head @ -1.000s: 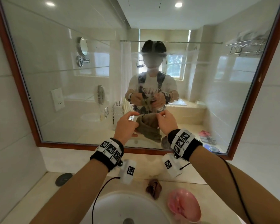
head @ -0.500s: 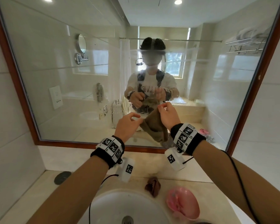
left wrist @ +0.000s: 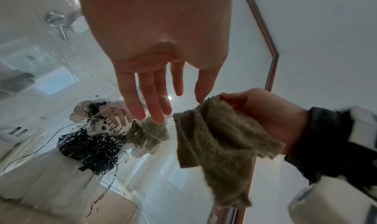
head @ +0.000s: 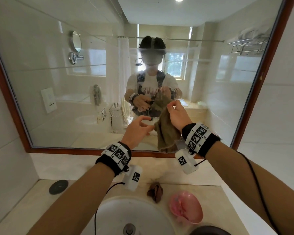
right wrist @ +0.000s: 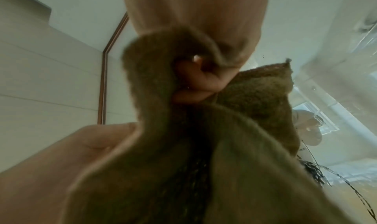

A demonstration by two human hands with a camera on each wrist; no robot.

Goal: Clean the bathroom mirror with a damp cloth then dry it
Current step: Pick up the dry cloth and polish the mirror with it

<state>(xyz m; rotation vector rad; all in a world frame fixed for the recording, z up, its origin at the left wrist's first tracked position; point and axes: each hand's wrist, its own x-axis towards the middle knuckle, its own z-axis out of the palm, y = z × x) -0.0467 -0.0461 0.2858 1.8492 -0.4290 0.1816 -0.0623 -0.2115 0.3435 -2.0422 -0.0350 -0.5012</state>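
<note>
A wood-framed bathroom mirror fills the wall ahead, with water drops on its glass. My right hand pinches the top corner of an olive-green cloth, which hangs down in front of the mirror's lower edge. In the left wrist view the cloth droops from the right hand. In the right wrist view the cloth covers most of the frame, with curled fingers on it. My left hand is just left of the cloth with fingers spread, holding nothing; its fingertips sit close to the cloth's edge.
Below the mirror a beige counter holds a white sink, a crumpled brown cloth, a pink dish and a dark round cap. Tiled walls flank the mirror.
The right hand has lifted the cloth up and to the right, letting it hang unfolded. The left hand has let go of the cloth and opened beside it.
</note>
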